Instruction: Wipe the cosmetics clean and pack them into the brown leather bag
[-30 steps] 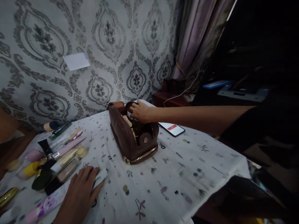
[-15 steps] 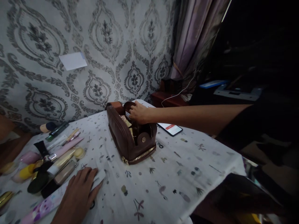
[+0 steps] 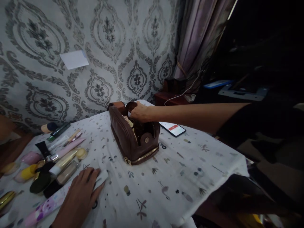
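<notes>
A brown leather makeup bag (image 3: 122, 133) stands unzipped on the table, its gold zips and a round snap flap showing. My right hand (image 3: 140, 112) is at the bag's far right rim, fingers closed on the edge by the dark brown flap; the fingertips are partly hidden. Light-coloured items show dimly inside the bag. At the lower left, my left hand (image 3: 82, 186) lies over a pink and purple squeeze tube (image 3: 45, 209), thumb on one side of its white end and fingers on the other.
Left of the bag lie several cosmetics, among them a yellow-capped bottle (image 3: 29, 172), a pink tube (image 3: 68, 148) and a dark green bottle (image 3: 58, 132). A lit phone (image 3: 173, 129) lies right of the bag. The patterned tablecloth (image 3: 171, 177) ends at the right, and a patterned wall (image 3: 106, 79) stands behind.
Both hands stay nearly in place. My right hand has shifted very slightly at the bag's rim, and the view has moved a little.
</notes>
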`<control>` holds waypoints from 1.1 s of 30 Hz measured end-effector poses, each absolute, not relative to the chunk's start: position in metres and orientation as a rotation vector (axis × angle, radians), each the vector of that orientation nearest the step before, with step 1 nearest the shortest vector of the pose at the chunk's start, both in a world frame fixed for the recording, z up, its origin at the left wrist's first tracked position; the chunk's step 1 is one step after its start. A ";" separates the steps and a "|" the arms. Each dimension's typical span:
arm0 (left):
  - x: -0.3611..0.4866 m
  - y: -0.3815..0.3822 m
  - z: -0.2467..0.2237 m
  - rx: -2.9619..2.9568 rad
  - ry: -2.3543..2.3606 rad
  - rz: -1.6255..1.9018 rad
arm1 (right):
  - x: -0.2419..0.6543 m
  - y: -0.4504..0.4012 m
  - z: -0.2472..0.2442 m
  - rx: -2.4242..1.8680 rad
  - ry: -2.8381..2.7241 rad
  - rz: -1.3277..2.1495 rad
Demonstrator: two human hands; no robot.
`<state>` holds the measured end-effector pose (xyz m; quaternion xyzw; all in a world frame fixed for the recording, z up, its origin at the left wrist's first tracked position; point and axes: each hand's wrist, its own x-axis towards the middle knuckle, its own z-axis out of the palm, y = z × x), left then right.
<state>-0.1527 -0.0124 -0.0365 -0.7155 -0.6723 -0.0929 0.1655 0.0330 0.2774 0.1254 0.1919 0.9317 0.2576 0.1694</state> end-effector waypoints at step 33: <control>-0.144 -0.024 0.047 -2.018 -1.907 -0.229 | 0.045 0.279 0.119 0.346 2.816 0.642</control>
